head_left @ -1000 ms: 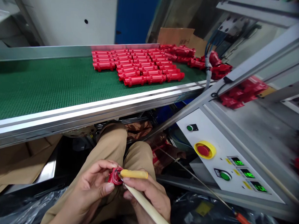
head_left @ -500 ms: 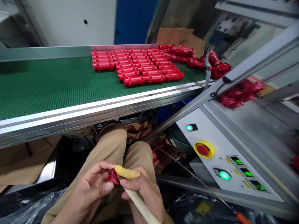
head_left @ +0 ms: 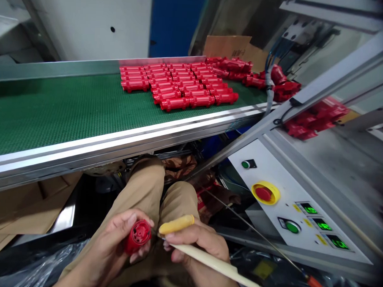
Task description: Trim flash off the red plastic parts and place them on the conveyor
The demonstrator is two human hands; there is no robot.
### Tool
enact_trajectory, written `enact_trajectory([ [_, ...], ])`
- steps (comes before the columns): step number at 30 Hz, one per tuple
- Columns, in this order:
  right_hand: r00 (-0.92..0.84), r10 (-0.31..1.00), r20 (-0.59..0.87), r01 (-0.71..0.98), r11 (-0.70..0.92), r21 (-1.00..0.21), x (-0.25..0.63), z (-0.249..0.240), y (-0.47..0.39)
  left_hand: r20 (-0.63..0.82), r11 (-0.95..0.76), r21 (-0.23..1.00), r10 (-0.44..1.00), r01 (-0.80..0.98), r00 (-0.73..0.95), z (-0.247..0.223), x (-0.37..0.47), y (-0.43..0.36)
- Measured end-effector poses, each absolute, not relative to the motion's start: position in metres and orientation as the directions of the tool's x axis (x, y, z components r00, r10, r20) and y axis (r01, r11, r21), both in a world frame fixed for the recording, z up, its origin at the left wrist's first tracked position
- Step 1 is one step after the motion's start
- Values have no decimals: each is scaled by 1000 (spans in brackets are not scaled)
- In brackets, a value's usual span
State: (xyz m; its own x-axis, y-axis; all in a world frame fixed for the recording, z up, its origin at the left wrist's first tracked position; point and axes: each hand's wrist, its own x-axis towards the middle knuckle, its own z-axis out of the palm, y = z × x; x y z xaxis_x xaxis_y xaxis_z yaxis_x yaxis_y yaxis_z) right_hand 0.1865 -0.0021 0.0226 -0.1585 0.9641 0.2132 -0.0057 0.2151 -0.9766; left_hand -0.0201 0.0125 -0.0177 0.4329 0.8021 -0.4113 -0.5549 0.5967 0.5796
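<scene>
Holding red part (head_left: 139,233), left hand (head_left: 113,232) has grip closed round it, axis slanting, end face up, near but apart from pale tool (head_left: 205,257) pinched in right hand (head_left: 208,245).

A pale wall panel (head_left: 88,25) adjoins a blue panel (head_left: 176,24), both apparently smooth, though blurred.

My left hand (head_left: 116,237) grips a red cylindrical part (head_left: 138,236), its round slotted end facing up. My right hand (head_left: 202,247) holds a cream-handled tool (head_left: 211,263), and a yellow cover (head_left: 177,224) sits on a finger. Beyond my knees, rows of red plastic parts (head_left: 193,93) lie on a green conveyor belt (head_left: 69,108), beside a control panel (head_left: 290,207) with a red stop button (head_left: 263,193).
</scene>
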Motion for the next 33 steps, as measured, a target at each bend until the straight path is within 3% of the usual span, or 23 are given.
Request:
enact_trajectory([
  [9, -232, 959, 163, -67, 151, -986, 182, 17, -3, -433, 574, 641, 819, -510, 377, -24, -18, 16],
  [20, -248, 952, 178, -71, 165, -984, 182, 16, -2, -417, 583, 626, 811, -517, 410, -28, -18, 16],
  [24, -253, 963, 92, -101, 69, -993, 182, 16, -5, -421, 596, 619, 802, -512, 425, -30, -18, 15],
  [29, -260, 965, -36, -322, -122, -939, 173, 7, -9, -415, 590, 627, 805, -508, 423, -30, -18, 14],
  [33, -254, 947, -199, -637, -318, -702, 162, 3, -9, -403, 568, 665, 820, -486, 407, -26, -20, 16],
])
